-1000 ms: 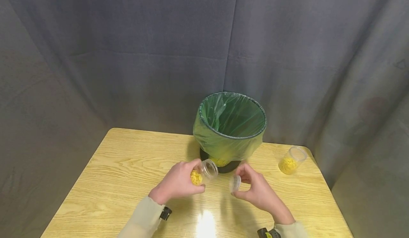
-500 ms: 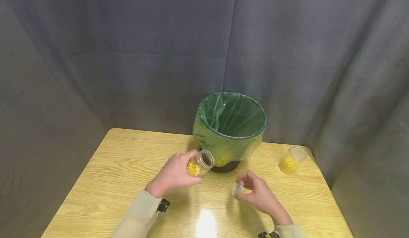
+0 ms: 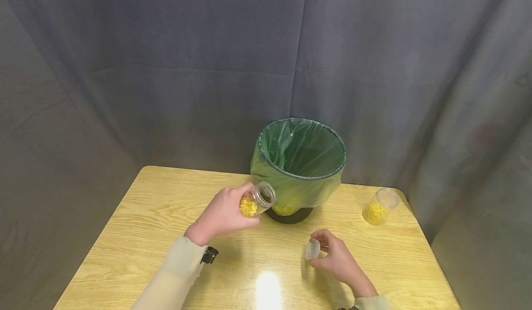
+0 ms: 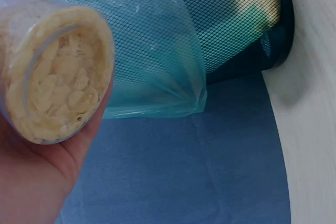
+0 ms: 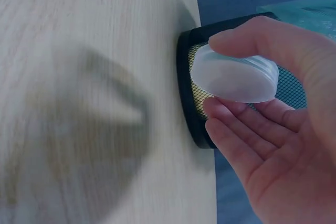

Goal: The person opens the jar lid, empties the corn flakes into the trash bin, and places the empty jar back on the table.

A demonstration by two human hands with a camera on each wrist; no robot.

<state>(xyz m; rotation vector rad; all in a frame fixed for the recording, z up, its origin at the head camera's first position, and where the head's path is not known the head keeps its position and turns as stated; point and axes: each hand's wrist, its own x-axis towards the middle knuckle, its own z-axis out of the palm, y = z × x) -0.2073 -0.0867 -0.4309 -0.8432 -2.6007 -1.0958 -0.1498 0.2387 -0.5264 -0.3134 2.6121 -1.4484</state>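
Note:
My left hand [image 3: 222,213] grips a clear plastic jar [image 3: 262,197] part-filled with yellow pieces, tilted with its uncovered mouth toward the bin. In the left wrist view the jar's base [image 4: 65,80] faces the camera, and yellow flakes show through it. My right hand [image 3: 337,259] pinches a clear screw lid [image 3: 312,249] between thumb and fingers above the table. The right wrist view shows the lid [image 5: 236,76] from its flat side. Behind both hands stands a mesh bin [image 3: 291,216] lined with a green bag [image 3: 266,173]; the jar is just in front of its left side, below the rim.
A second clear jar [image 3: 376,213] holding yellow pieces stands uncovered near the table's back right corner. Grey curtains [image 3: 199,93] hang behind and beside the wooden table [image 3: 166,199].
The left hand has carried the jar up and left, away from the right hand. The right hand has shifted down and slightly right with the lid.

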